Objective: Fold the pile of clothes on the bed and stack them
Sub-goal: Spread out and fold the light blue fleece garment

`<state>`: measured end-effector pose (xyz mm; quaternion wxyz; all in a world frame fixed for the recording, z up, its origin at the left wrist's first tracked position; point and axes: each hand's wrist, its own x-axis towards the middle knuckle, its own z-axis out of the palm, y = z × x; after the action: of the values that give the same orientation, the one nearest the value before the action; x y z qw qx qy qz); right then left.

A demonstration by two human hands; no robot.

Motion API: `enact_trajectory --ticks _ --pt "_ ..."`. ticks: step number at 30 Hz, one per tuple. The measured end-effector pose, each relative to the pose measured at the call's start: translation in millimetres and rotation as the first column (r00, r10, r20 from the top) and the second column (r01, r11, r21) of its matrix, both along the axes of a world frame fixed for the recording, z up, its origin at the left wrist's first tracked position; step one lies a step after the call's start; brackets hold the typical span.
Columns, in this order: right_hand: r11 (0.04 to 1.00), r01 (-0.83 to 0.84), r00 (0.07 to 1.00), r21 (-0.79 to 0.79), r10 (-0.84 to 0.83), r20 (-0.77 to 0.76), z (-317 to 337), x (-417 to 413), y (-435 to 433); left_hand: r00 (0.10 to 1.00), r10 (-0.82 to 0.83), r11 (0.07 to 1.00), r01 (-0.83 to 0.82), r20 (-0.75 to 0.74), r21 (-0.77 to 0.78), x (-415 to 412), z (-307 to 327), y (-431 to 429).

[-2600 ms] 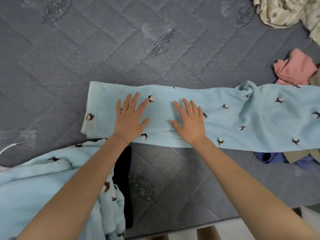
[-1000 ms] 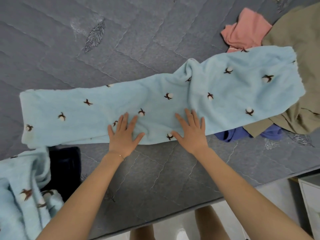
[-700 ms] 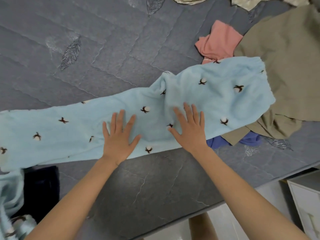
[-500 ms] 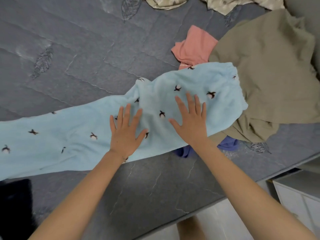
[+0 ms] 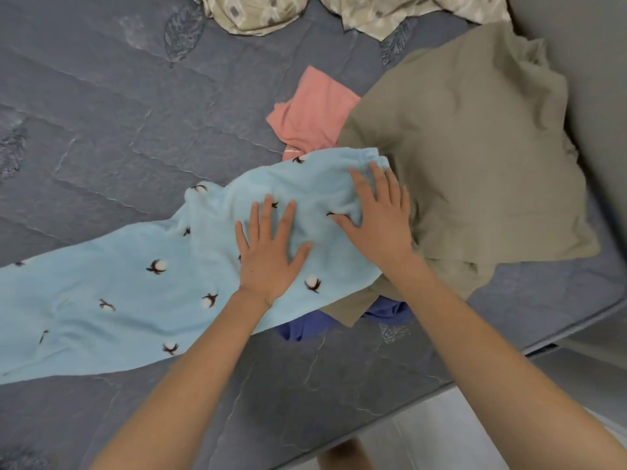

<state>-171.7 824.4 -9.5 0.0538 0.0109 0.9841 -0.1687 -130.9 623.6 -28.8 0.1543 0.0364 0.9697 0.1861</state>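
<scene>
while the long light blue garment with its small cotton-boll print lies stretched across the grey quilted bed, both hands rest flat on its right end. the left hand lies palm down with its fingers straight and spread, gripping nothing. the right hand lies just beside it, also palm down, its fingers straight and open, their tips near the gathered far edge of the blue cloth where it overlaps an olive garment. that olive piece lies crumpled at the right side of the bed, and a pink garment touches it beyond the blue one. a violet-blue garment peeks out from under the blue and olive cloth near the bed's edge. a pale patterned cloth lies at the far edge of the view.
</scene>
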Motion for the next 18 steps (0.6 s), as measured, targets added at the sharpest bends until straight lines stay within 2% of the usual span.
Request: enact_trajectory --ticks 2,5,8,10,11,12,15,17,18 --pt "0.998 0.034 0.999 -0.059 -0.032 0.026 2.1 -2.1 6.6 1.0 0.018 1.0 -0.018 -0.007 0.015 -3.8 1.7 7.6" --pt "0.919 0.2 0.97 -0.34 -0.139 0.198 6.9 -6.0 14.3 0.998 0.057 0.996 -0.056 -0.002 0.069 -7.1 2.5 17.7" --pt "0.694 0.474 0.87 -0.542 -0.274 0.41 12.8 -10.0 19.9 0.991 0.08 0.986 -0.094 0.104 0.14 -9.7 1.2 25.6" --pt "0.537 0.626 0.769 -0.565 -0.307 0.56 15.1 -10.0 21.1 0.981 0.079 0.979 -0.11 0.178 0.174 -8.3 -1.0 31.1" --pt "0.508 0.65 0.748 -0.565 -0.299 0.592 14.8 -9.6 20.8 0.975 0.096 0.968 -0.138 0.2 0.208 -9.3 -0.5 33.0" --pt "0.485 0.658 0.742 -0.577 -0.284 0.607 15.9 -8.5 19.8 0.964 0.146 0.941 -0.205 0.223 0.269 -11.6 3.6 35.1" --pt "0.376 0.67 0.74 -0.64 -0.268 0.617 27.7 -7.1 15.6 0.914 0.316 0.78 -0.402 0.253 0.48 -17.1 32.2 45.8" --pt "0.299 0.66 0.751 -0.689 -0.28 0.598 39.8 -7.2 15.6 0.909 0.283 0.689 -0.415 0.307 0.594 -24.5 58.1 59.4" --pt "0.264 0.649 0.759 -0.714 -0.288 0.583 47.0 -6.8 16.4 0.89 0.249 0.638 -0.447 0.381 0.628 -27.7 70.2 67.9"
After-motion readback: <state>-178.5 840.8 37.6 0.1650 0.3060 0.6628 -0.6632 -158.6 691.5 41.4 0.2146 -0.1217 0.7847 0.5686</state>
